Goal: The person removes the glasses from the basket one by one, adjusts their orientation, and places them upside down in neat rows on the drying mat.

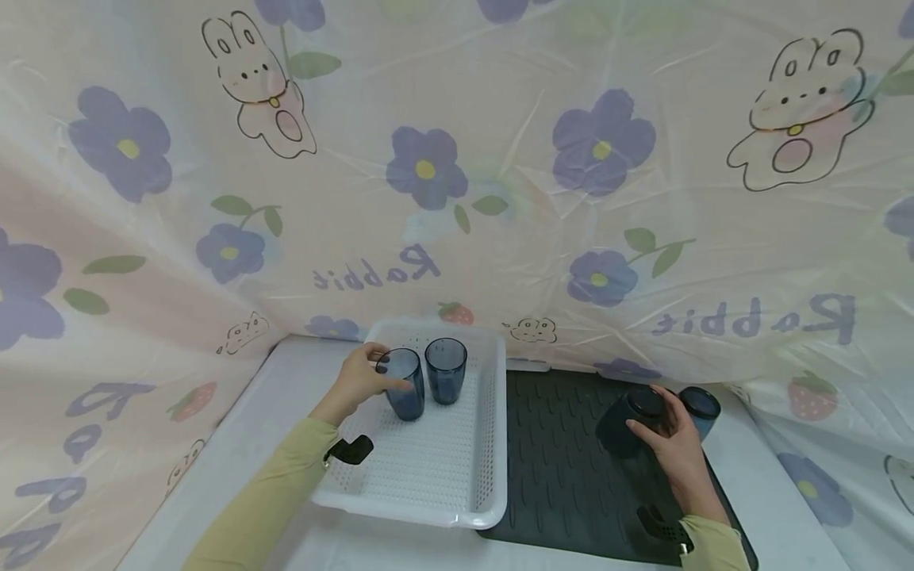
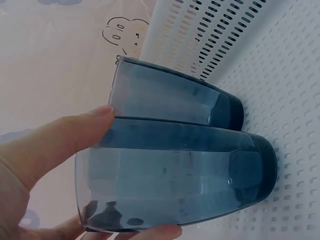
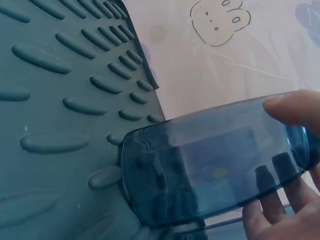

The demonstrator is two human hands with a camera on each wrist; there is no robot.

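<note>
My left hand (image 1: 362, 382) grips a blue drinking glass (image 2: 185, 170) near its rim, thumb on one side and fingers on the other. This glass stands upright inside the white perforated basket (image 1: 497, 444), its base at the basket floor. Close beside it is another upright blue glass (image 1: 447, 377). On the right, my right hand (image 1: 674, 444) holds a blue glass (image 3: 215, 160) by its narrow upper end. That glass is upside down, with its wide end at the dark ribbed mat (image 1: 564, 468). Just beyond the right hand stands one more blue glass (image 1: 701, 406), partly hidden by the fingers.
The basket and the mat lie side by side on a white table (image 1: 264, 444), the basket's right wall along the mat's left edge. A patterned curtain (image 1: 500, 238) with flowers and rabbits hangs behind the table and at both sides.
</note>
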